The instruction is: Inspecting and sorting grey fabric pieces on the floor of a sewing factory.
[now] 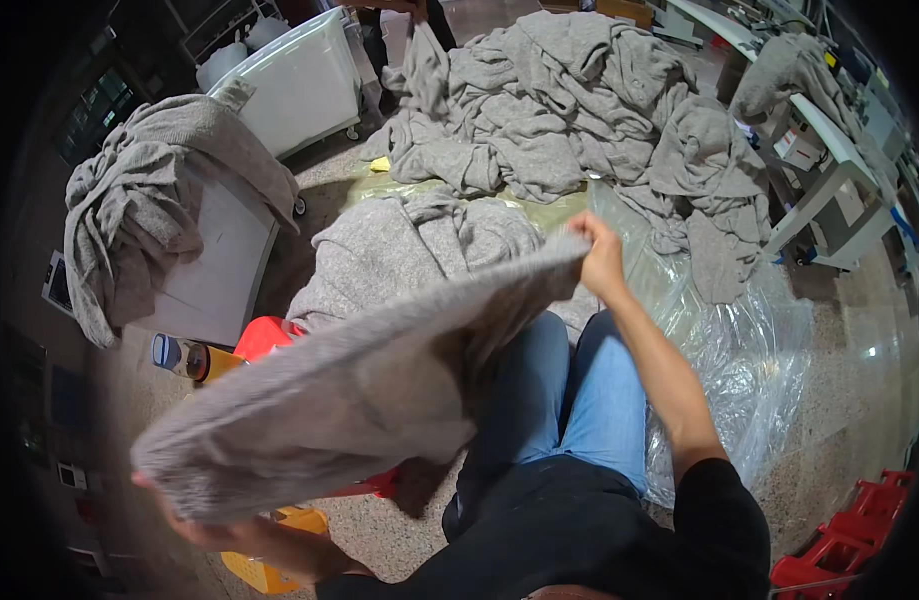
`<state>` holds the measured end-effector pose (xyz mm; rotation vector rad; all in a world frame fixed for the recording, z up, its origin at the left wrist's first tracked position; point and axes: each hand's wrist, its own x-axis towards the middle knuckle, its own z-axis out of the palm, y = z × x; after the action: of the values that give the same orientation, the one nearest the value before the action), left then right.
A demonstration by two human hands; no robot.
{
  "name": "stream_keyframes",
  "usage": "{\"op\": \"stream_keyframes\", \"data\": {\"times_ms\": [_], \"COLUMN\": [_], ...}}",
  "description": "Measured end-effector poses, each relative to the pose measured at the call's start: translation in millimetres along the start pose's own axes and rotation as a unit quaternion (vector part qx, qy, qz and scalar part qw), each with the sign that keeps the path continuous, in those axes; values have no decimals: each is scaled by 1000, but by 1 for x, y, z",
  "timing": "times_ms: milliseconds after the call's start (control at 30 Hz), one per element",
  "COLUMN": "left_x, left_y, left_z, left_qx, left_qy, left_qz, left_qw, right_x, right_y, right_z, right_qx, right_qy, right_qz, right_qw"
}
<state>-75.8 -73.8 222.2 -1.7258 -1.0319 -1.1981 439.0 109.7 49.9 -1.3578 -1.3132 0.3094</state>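
A grey-brown knitted garment [349,390] is stretched in the air across my lap, slanting from lower left to upper right and blurred by motion. My right hand [601,255] pinches its upper right corner, above my knees. At the lower left, my left hand [194,520] grips the opposite end; the cloth partly covers those fingers. Just beyond the garment lies a heap of the same grey knitwear [409,240], close to my knees. The held cloth hides part of my left leg and the floor beneath.
A large knitwear pile [579,100] lies ahead on clear plastic sheeting [729,350]. At left, knitwear drapes over a white bin [209,265]; a white wheeled cart [294,90] stands behind. A bottle [179,355] and yellow basket [269,560] are left, red stools [844,540] lower right. Another person stands at the back.
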Motion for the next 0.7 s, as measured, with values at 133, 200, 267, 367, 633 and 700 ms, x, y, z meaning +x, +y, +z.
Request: {"op": "stream_keyframes", "data": {"times_ms": [133,200,267,367,633,700], "left_x": [68,90,108,129,122,98], "left_y": [-36,-35,-26,-4,23,22], "left_z": [-5,12,33,64,115,130], "left_qx": [70,-5,-100,-216,-314,-202], "left_qy": [59,81,106,137,121,70], "left_qz": [64,10,-51,-98,-113,-44], "left_qw": [994,997,988,962,935,976], "right_x": [82,102,96,60,-52,-88], "right_y": [-115,-176,-228,-283,-145,-82], "right_z": [-83,-153,-199,-232,-230,-238], "right_qx": [75,161,264,-59,52,11], "right_qy": [76,-69,-6,-73,-326,-309], "right_qz": [-172,-233,-179,-285,201,310], "right_qw": [979,957,948,954,922,899]}}
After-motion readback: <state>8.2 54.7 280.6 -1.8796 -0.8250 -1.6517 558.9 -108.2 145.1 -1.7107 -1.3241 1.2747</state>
